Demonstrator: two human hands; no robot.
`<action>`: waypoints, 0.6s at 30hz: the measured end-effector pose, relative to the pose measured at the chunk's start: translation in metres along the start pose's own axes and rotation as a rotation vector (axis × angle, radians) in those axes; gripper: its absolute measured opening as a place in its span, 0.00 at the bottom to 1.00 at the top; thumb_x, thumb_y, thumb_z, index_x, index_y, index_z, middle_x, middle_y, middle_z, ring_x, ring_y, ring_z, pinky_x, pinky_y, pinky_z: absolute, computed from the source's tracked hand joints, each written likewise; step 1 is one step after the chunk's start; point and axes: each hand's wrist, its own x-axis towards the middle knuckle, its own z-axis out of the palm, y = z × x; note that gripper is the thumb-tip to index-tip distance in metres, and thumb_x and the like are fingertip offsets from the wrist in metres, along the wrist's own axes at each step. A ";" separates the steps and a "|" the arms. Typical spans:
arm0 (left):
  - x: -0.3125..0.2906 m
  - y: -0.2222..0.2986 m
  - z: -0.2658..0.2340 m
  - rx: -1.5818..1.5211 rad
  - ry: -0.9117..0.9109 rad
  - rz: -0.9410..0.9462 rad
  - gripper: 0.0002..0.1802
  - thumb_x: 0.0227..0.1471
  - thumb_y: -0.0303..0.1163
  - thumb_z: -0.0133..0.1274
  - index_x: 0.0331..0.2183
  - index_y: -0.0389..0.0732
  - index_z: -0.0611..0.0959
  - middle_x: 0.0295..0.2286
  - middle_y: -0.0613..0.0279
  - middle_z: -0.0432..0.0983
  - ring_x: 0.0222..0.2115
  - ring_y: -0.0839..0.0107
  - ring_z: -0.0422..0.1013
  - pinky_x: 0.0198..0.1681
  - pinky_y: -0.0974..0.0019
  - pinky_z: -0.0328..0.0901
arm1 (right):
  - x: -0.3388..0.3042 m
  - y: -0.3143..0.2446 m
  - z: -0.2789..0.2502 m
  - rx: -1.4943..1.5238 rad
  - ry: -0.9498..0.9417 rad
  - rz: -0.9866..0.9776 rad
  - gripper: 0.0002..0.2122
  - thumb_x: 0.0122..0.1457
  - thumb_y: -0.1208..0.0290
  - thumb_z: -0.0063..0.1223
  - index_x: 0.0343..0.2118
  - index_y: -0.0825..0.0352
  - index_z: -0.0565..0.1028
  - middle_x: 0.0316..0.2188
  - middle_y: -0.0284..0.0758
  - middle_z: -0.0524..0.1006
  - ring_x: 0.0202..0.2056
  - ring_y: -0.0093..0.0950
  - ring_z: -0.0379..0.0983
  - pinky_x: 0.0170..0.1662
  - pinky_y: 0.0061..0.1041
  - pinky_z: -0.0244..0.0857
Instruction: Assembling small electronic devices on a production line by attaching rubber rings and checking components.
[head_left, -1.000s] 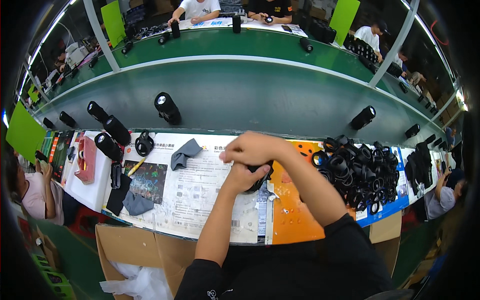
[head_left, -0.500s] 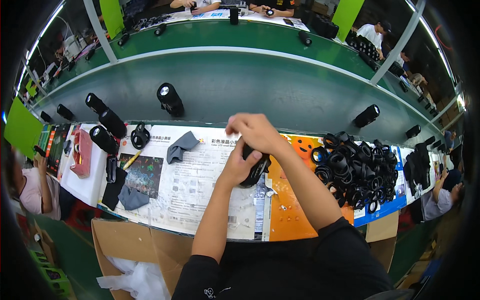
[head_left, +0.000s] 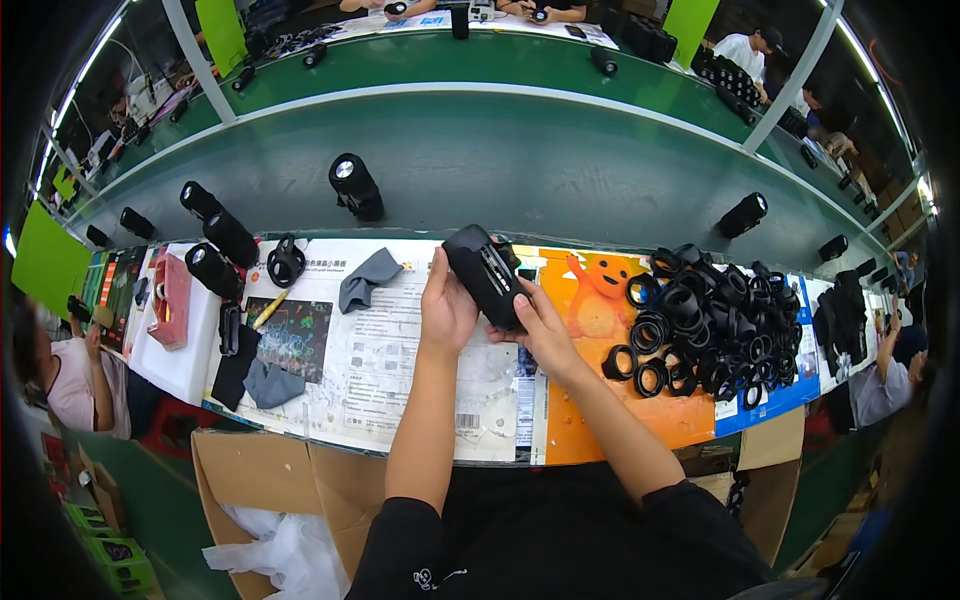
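Note:
Both hands grip a black cylindrical portable speaker point(head_left: 478, 268) above the white printed sheet on the bench. It lies tilted, with a narrow panel along its side facing up. My left hand point(head_left: 448, 312) wraps its left side, thumb along the body. At its lower right end, my right hand point(head_left: 543, 328) holds on with thumb on top and fingers underneath. Some strap or loop point(head_left: 508, 256) shows by its far right side. To the right lies a heap of black rings point(head_left: 715, 330), several of them loose on the orange sheet point(head_left: 590, 415).
A grey cloth point(head_left: 370, 281), a black looped strap point(head_left: 286, 263) and a yellow pen point(head_left: 271, 309) lie left. Speakers point(head_left: 230, 240) stand beyond them, another point(head_left: 357, 188) on the green conveyor point(head_left: 540, 170). A pink holder point(head_left: 172, 300) is far left; an open carton point(head_left: 255, 465) sits below the bench.
My right hand has come down from over the speaker's top to its lower right end. The speaker has gone from mostly hidden in my hands to tilted, side panel showing.

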 end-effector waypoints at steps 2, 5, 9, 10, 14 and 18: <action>0.000 -0.001 -0.001 -0.011 -0.020 -0.019 0.34 0.79 0.58 0.38 0.61 0.37 0.78 0.57 0.48 0.81 0.59 0.54 0.79 0.67 0.49 0.70 | -0.002 0.002 -0.002 0.111 0.004 -0.035 0.28 0.82 0.54 0.46 0.74 0.68 0.60 0.53 0.43 0.79 0.47 0.34 0.84 0.52 0.36 0.82; -0.001 0.001 -0.017 -0.093 -0.060 -0.026 0.25 0.75 0.50 0.54 0.62 0.46 0.75 0.58 0.52 0.80 0.61 0.53 0.77 0.68 0.43 0.69 | -0.003 0.000 -0.007 0.292 -0.079 -0.010 0.27 0.82 0.52 0.45 0.72 0.66 0.63 0.52 0.42 0.80 0.43 0.35 0.83 0.50 0.37 0.81; -0.001 -0.004 -0.017 -0.096 -0.054 0.032 0.26 0.71 0.46 0.60 0.64 0.52 0.75 0.60 0.58 0.78 0.64 0.55 0.74 0.69 0.41 0.67 | 0.001 -0.023 -0.010 0.476 -0.008 0.058 0.24 0.81 0.51 0.45 0.68 0.65 0.67 0.52 0.43 0.81 0.42 0.36 0.83 0.48 0.38 0.82; 0.001 -0.006 -0.020 -0.085 -0.065 0.025 0.28 0.69 0.44 0.63 0.64 0.54 0.75 0.61 0.61 0.77 0.65 0.57 0.72 0.69 0.41 0.67 | 0.007 -0.032 -0.010 0.401 0.024 0.005 0.26 0.81 0.47 0.43 0.67 0.64 0.70 0.51 0.42 0.82 0.40 0.35 0.82 0.46 0.36 0.81; 0.001 -0.019 -0.029 -0.134 -0.083 0.011 0.33 0.63 0.45 0.69 0.65 0.57 0.75 0.63 0.67 0.76 0.66 0.60 0.70 0.70 0.40 0.65 | 0.017 -0.066 -0.017 0.195 -0.009 -0.145 0.25 0.81 0.50 0.44 0.68 0.65 0.69 0.51 0.43 0.82 0.39 0.36 0.83 0.44 0.34 0.80; 0.002 -0.025 -0.055 -0.211 -0.050 0.001 0.32 0.61 0.46 0.69 0.64 0.59 0.78 0.63 0.69 0.77 0.63 0.61 0.73 0.70 0.42 0.67 | 0.020 -0.063 -0.014 0.111 -0.063 -0.110 0.26 0.81 0.47 0.42 0.68 0.65 0.68 0.44 0.40 0.81 0.33 0.31 0.80 0.36 0.30 0.75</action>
